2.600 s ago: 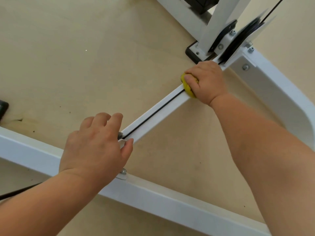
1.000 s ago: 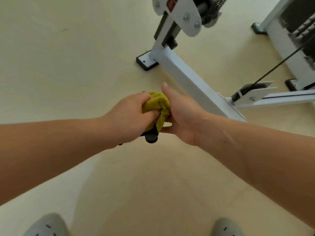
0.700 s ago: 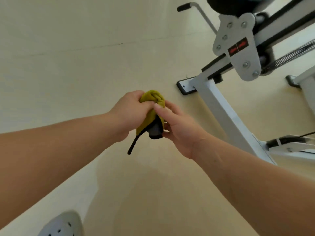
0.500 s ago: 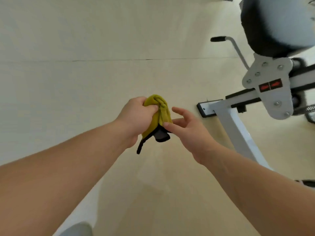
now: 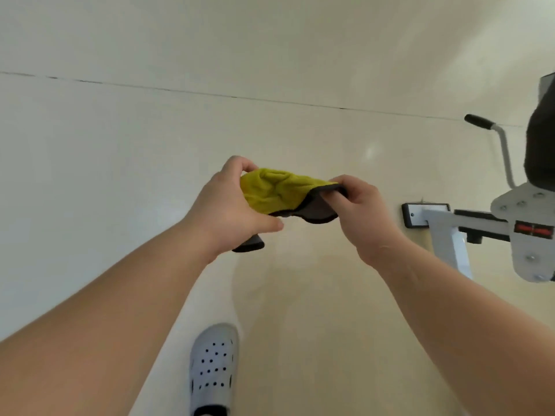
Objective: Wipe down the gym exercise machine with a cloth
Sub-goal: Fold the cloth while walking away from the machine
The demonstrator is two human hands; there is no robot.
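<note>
**Two hands now spread the cloth**

Both your hands are off the machine (image 5: 449,235). A moment ago the cloth (image 5: 279,190) sat bunched in your left hand (image 5: 231,205) while your right hand (image 5: 360,211) picked at its dark edge. Now each hand pinches one end between thumb and curled fingers, and the cloth stretches between them, yellow face up, with the grey underside showing at the right end and below your left palm.

You are likely opening it to find a clean face, so wiping is paused and the rest of the frame is probably not done.

Under the grip lies a pale, glossy floor (image 5: 120,175), with a thin seam running across beyond it. Your white perforated shoe (image 5: 213,367) is below the grip. Well to the right stand the machine's white leg, a bolted plate, a dark pad (image 5: 542,151) and a black-tipped handle (image 5: 480,122).
</note>
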